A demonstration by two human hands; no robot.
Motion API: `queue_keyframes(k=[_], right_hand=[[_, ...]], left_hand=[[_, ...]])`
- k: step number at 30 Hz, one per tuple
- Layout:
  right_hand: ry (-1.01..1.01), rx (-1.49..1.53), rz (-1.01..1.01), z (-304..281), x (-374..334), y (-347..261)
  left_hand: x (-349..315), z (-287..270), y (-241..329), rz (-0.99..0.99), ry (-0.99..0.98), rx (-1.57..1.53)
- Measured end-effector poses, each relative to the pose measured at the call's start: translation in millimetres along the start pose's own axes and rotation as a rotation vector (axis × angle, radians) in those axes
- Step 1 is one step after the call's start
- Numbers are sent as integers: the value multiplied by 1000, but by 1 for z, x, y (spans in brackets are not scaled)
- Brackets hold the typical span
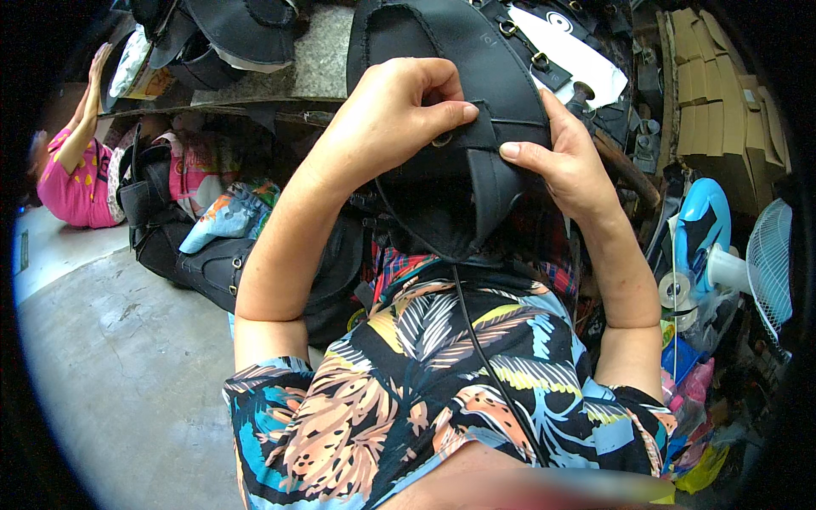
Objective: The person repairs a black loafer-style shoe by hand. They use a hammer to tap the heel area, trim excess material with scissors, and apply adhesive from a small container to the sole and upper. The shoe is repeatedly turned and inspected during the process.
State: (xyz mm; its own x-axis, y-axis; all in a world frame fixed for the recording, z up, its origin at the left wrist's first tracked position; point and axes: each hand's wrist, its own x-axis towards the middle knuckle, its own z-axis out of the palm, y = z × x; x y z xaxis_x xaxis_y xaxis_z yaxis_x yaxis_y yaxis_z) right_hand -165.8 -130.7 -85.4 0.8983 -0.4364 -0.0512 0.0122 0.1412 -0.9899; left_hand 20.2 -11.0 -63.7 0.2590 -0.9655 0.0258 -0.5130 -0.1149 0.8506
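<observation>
A large black leather piece (497,64) with a rounded outline and a stitched opening is held up before my chest. Over its lower part runs a wide black strap (495,191), crossed by a narrow band. My left hand (387,115) is closed, thumb and curled forefinger pinching at the narrow band; a small metal ring or stud shows just under it. My right hand (571,166) grips the right edge, its thumb pressed on the front by the strap and its fingers partly hidden behind. The lower end hangs near my lap.
Beyond lies a grey worktop (327,59) with more black leather pieces (242,30) and buckled straps. Black bags (191,255) lie at left, near a person in pink (81,183). Stacked cardboard (718,119) and a fan (769,263) stand at right.
</observation>
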Motion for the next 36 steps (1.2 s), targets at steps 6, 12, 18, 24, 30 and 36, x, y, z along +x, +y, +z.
queue_keyframes(k=[6,12,18,24,30,36], right_hand=[[16,48,4,2,0,2],[2,103,35,3,-1,1],[-3,188,105,-2,-1,-4],[-35,260,121,-5,2,-4],[-19,232,80,2,2,-4],[0,232,51,4,2,-4]], left_hand=[[1,0,2,-6,19,50],[2,1,3,-23,15,52],[0,2,1,-59,-27,-21],[-4,5,2,-51,-7,-45],[-5,2,3,-43,-7,-64],[-4,2,2,-36,-9,-68]])
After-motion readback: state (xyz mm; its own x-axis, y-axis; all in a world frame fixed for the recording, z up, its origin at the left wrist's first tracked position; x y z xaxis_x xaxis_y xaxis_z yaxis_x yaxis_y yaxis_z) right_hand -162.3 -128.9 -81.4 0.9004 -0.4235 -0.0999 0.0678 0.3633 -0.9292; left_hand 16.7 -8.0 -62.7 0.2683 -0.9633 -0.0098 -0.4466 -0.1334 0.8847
